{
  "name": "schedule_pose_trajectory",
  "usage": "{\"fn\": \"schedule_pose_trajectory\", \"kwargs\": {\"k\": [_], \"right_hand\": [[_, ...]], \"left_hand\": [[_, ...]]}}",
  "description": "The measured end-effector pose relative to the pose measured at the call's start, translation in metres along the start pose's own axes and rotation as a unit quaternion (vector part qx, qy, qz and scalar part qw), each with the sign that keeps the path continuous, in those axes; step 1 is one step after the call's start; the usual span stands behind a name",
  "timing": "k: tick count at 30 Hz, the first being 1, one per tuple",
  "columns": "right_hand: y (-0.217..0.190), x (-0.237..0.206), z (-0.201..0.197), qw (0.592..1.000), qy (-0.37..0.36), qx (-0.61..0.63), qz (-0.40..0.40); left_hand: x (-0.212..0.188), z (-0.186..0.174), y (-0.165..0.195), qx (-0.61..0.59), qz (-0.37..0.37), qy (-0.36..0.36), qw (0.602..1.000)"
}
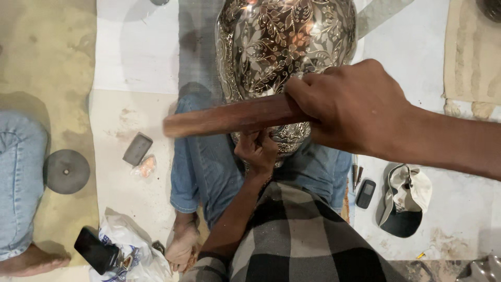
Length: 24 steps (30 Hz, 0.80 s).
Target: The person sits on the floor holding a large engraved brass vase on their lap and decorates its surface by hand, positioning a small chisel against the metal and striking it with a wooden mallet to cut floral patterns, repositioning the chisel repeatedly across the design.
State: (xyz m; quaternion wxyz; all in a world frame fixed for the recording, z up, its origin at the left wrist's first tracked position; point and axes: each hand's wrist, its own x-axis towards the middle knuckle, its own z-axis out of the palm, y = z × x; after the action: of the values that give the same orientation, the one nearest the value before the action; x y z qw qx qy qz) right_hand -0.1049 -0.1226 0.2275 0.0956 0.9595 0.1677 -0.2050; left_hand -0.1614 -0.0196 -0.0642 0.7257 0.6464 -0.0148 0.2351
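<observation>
Your wooden stick (229, 118) lying across the engraved metal vase (284, 47), just above the fingers of your left hand (257, 149), which are pinching the vase's lower part, your right hand (352, 107) wrapping its fingers tightly around the stick's end.

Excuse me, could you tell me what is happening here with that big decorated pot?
A person sits on the floor with a large engraved metal vessel resting on their lap. Their right hand grips a wooden stick held across the vessel's lower part, while the left hand presses against the vessel's underside just below it. A cap and a small phone lie on the floor to the right, and another person's jeans-clad leg shows at the left edge.
</observation>
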Motion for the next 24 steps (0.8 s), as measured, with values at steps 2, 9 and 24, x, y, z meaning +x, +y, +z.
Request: {"fn": "schedule_pose_trajectory", "kwargs": {"k": [2,9,24], "right_hand": [[-0.001,0.003,-0.002,0.999,-0.005,0.04,0.003],[-0.011,0.005,-0.004,0.969,0.16,0.112,-0.149],[-0.021,0.018,0.004,0.99,-0.084,-0.074,-0.089]], "left_hand": [[-0.001,-0.002,-0.004,-0.009,-0.003,0.004,1.0],[-0.005,-0.017,-0.02,0.037,0.006,-0.019,0.999],[-0.006,-0.026,-0.033,0.097,0.067,-0.021,0.993]]}}
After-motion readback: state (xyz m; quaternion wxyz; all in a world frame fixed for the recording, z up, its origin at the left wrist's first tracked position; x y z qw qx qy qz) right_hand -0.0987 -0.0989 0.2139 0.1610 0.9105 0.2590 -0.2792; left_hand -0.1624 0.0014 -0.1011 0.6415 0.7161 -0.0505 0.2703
